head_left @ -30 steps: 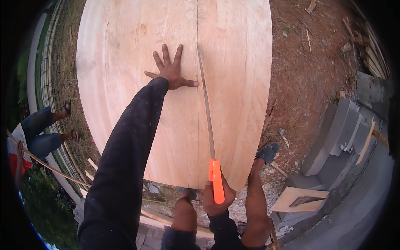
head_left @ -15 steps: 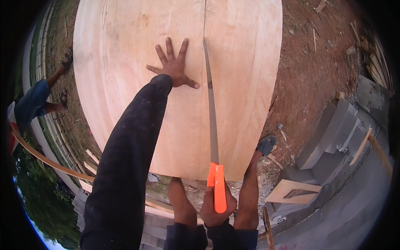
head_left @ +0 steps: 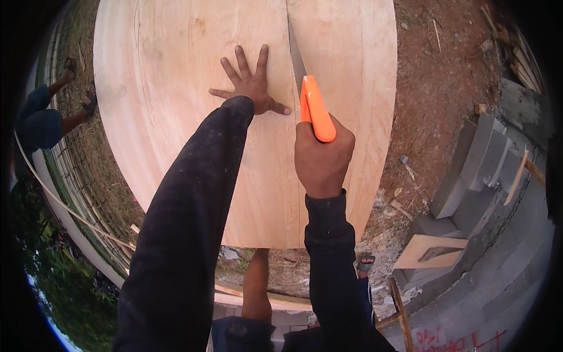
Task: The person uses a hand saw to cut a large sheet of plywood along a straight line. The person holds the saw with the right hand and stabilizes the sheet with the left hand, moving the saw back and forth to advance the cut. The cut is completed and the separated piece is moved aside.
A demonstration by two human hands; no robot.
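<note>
My left hand (head_left: 249, 88) lies flat with spread fingers on a large pale plywood sheet (head_left: 158, 100), just left of a long straight line running along the sheet. My right hand (head_left: 322, 161) is closed round the orange handle of a handsaw (head_left: 318, 108). The saw's narrow grey blade reaches up the sheet along that line, angled into a cut, its tip near the top of the view. Both forearms are in dark sleeves; one of my bare legs (head_left: 255, 284) shows below the sheet.
At left, a person's legs (head_left: 50, 123) in shorts and sandals stand beside long poles. Right of the sheet lie reddish soil (head_left: 425, 82), wood offcuts (head_left: 522, 64), grey blocks (head_left: 481, 158), a small board with a trowel-like tool (head_left: 431, 252) and a block wall.
My right hand has moved far forward with the saw, so less blade shows behind the cut. My left hand stays spread, slightly higher in view. The person at left has shifted.
</note>
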